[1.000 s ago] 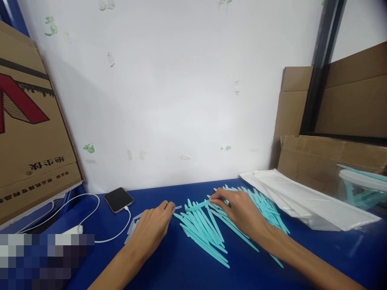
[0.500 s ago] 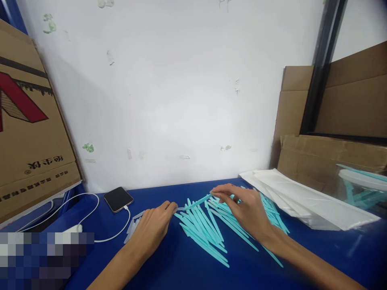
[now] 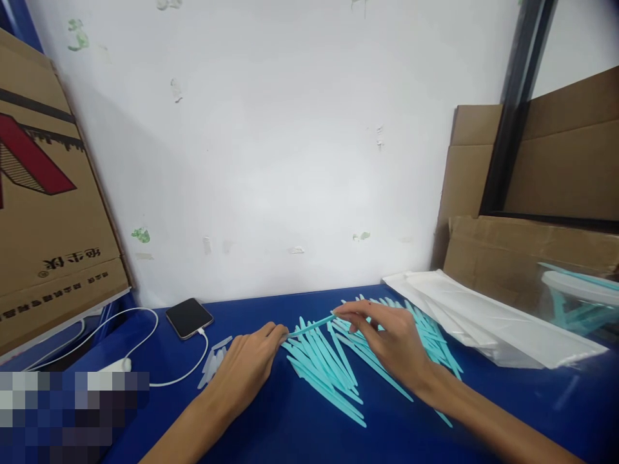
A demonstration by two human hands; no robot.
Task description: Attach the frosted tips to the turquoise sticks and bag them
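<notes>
A slim turquoise plastic stick (image 3: 313, 323) spans the gap between my two hands, tilted slightly up to the right. My left hand (image 3: 254, 354) is closed around its left end, and those fingertips hide whatever sits there. Thumb and fingers of my right hand (image 3: 389, 332) pinch the other end. Below the held stick lies a fanned pile of similar turquoise sticks (image 3: 329, 374) on the blue table. More turquoise sticks (image 3: 432, 335) spread behind and under my right hand. Several small translucent caps (image 3: 213, 364) lie just left of my left wrist.
A phone (image 3: 189, 318) with a white cable (image 3: 193, 374) rests at the back left. White plastic bags (image 3: 483, 316) lie at the right, beside a clear container (image 3: 575, 303) holding turquoise sticks. Cardboard boxes (image 3: 53, 212) and a white wall (image 3: 290, 161) bound the blue table (image 3: 271, 425).
The stick and my right hand have shifted slightly left, toward my left hand. The translucent piece that showed between my left fingertips and the stick is now mostly covered.
</notes>
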